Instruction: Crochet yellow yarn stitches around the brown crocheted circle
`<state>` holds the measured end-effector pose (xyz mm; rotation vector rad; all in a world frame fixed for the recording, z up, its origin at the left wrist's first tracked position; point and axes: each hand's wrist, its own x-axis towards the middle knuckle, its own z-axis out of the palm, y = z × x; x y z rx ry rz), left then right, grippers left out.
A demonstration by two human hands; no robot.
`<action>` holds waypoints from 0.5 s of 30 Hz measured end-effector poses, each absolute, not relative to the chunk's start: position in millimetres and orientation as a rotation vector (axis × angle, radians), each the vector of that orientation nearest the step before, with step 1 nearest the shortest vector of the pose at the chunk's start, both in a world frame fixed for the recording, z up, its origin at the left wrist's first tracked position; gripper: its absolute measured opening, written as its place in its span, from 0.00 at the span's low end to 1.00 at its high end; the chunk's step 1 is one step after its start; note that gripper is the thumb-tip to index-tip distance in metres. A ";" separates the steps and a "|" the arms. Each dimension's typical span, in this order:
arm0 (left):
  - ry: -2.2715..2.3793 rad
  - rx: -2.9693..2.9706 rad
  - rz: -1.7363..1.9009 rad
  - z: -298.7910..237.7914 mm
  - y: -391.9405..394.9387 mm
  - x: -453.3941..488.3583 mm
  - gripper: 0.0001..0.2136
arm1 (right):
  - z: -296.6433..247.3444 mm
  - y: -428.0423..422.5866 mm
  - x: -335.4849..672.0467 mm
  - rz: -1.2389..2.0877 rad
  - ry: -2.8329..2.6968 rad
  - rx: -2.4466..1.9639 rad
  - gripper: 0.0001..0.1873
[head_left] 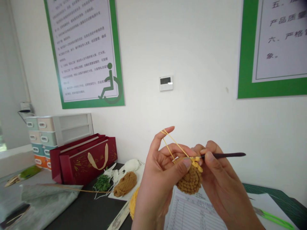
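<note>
My left hand (165,166) pinches a round brown crochet piece (190,182) between thumb and fingers. Yellow yarn (176,140) loops over its raised index finger and runs down to the work. A few yellow stitches (197,164) sit along the piece's upper edge. My right hand (217,166) grips a crochet hook (229,155) by its dark handle, which points out to the right. The hook's metal shaft passes through the yellow stitches, its tip by the left thumb. Partly hidden behind my left forearm is a yellow yarn ball (133,203).
Left on the dark table (88,210) are brown yarn (126,184), green yarn (102,182), white yarn (131,165), maroon gift bags (88,159) and a drawer unit (72,127). Below my hands lies a printed sheet (189,212). Green-handled scissors (275,218) rest on paper at right.
</note>
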<state>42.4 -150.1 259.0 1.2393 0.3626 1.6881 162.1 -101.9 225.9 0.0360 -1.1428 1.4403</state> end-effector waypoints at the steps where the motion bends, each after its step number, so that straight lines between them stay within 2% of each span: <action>1: 0.367 1.243 1.698 259.9 -152.0 44.0 0.36 | 224.3 -101.6 161.0 1.404 -1.137 0.046 0.09; 4: 0.404 1.226 1.729 263.2 -158.3 47.1 0.37 | 221.2 -102.0 156.9 1.295 -1.133 0.089 0.05; 10: 0.475 1.189 1.745 264.8 -160.2 50.1 0.40 | 220.2 -103.0 150.6 1.109 -1.135 0.094 0.05; 15: 0.506 1.229 1.699 262.3 -159.8 48.8 0.41 | 221.6 -101.3 152.4 1.153 -1.128 0.128 0.05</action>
